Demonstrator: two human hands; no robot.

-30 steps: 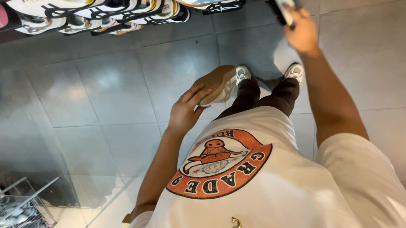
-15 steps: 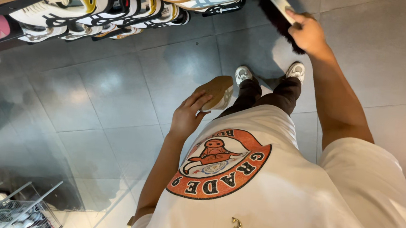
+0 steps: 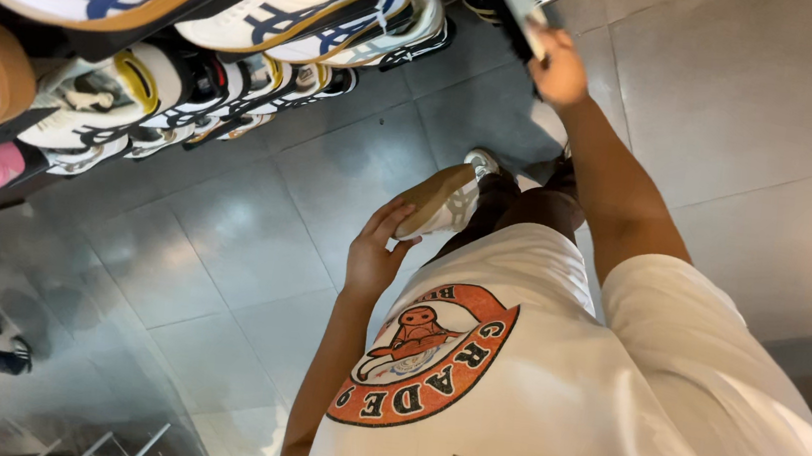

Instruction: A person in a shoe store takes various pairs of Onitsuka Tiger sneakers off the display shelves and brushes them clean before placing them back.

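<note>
Open floor lying below, shelves crowding in from the left.

The rows of display sneakers (image 3: 248,10) are jutting out beside the left hand (image 3: 375,255), which is gripping a tan-soled shoe (image 3: 441,200); the right hand (image 3: 555,71) is reaching past them with a dark brush (image 3: 518,4). The grey tiled floor (image 3: 740,112) is lying open on the right.

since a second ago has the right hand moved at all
Yes, a little. The right hand with its dark brush-like tool has gone further out, away from the person's white shirt, toward the far end of the shoe shelves.
</note>
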